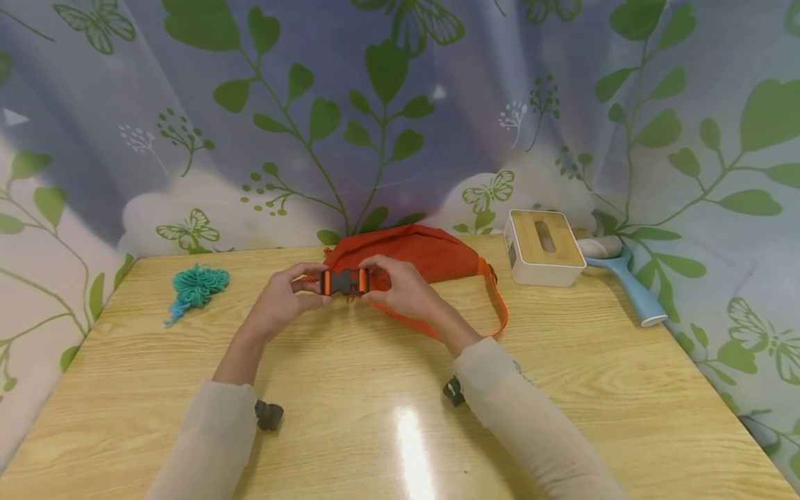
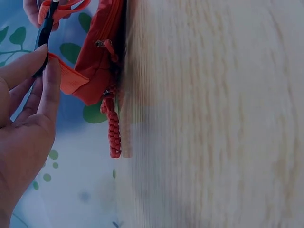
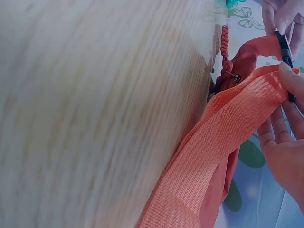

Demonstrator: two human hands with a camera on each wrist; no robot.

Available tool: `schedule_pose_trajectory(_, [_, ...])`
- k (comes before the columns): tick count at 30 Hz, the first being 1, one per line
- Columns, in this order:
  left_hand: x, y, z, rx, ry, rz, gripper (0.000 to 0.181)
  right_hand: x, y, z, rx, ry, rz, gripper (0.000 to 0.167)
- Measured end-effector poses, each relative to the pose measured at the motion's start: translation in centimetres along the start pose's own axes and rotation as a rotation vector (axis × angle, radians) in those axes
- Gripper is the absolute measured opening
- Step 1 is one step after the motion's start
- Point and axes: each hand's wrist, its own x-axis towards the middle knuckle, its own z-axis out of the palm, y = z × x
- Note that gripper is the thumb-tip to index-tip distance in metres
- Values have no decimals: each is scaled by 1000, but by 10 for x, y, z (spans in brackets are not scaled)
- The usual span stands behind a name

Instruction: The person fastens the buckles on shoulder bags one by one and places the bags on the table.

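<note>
Both our hands hang mid-frame above the pale wood-grain counter (image 1: 337, 396): left hand (image 1: 284, 295) and right hand (image 1: 406, 288) each pinch one end of the black plastic buckle (image 1: 341, 281), its long axis running left to right. We judge it stiff, light, slick, best gripped by its ends. Behind lies the red fabric waist bag (image 1: 412, 253), also lengthwise, probably soft like its orange webbing strap (image 3: 228, 118).
</note>
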Motion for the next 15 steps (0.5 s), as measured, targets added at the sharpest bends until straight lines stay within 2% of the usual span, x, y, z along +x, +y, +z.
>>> schedule_pose_trajectory(15, [-1,-2,-2,-11,5,35,60,1,2,-2,29,-4,-6,50])
